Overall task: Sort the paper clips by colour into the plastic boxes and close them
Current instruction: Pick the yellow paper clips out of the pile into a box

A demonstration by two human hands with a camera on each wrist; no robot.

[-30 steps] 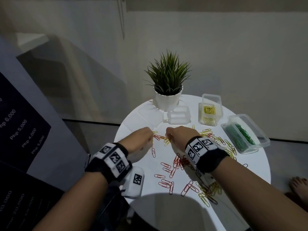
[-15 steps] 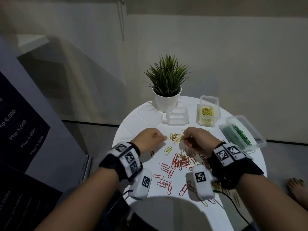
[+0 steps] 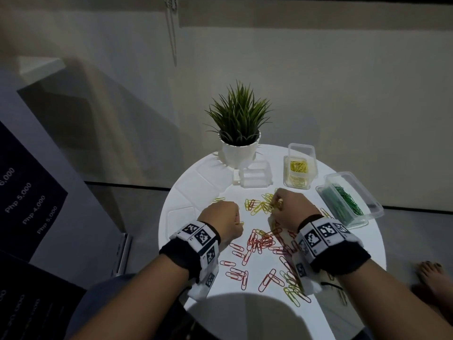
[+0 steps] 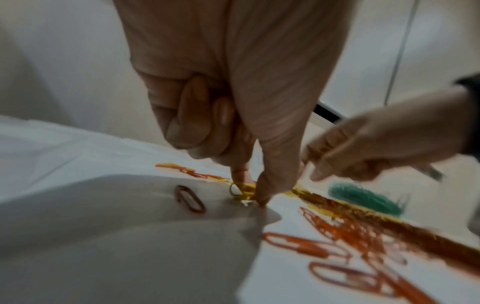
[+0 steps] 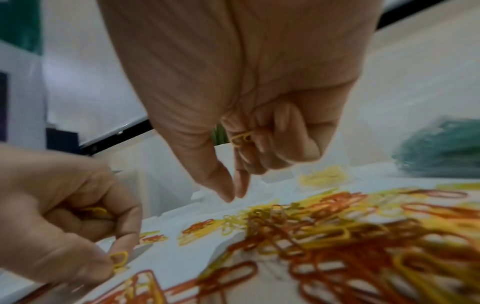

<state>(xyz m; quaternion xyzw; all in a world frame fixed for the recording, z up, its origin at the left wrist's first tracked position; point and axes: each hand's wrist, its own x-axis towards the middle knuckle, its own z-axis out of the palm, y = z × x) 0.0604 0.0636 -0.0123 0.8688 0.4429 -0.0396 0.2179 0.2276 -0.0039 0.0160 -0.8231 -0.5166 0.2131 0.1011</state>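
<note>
Red and yellow paper clips (image 3: pixel 259 241) lie scattered over the round white table (image 3: pixel 186 207). My left hand (image 3: pixel 236 222) pinches a yellow clip (image 4: pixel 242 191) between thumb and forefinger, down at the tabletop. More yellow clips (image 5: pixel 96 210) sit in its curled fingers. My right hand (image 3: pixel 277 204) hovers over a yellow cluster (image 3: pixel 257 204), with yellow clips (image 5: pixel 241 137) tucked in its curled fingers and thumb and forefinger tips (image 5: pixel 228 191) nearly together. At the back stand three open boxes: an empty one (image 3: pixel 255 177), one with yellow clips (image 3: pixel 299 171), one with green clips (image 3: pixel 348 200).
A potted plant (image 3: pixel 240 133) in a white pot stands at the table's far edge, just behind the empty box. A single red clip (image 4: pixel 189 198) lies left of my left fingertips. A bare foot (image 3: pixel 431 273) shows on the floor to the right of the table.
Both hands have shifted right from the table's left part. The right hand now hovers over the yellow cluster, and the left hand has come down onto a yellow clip.
</note>
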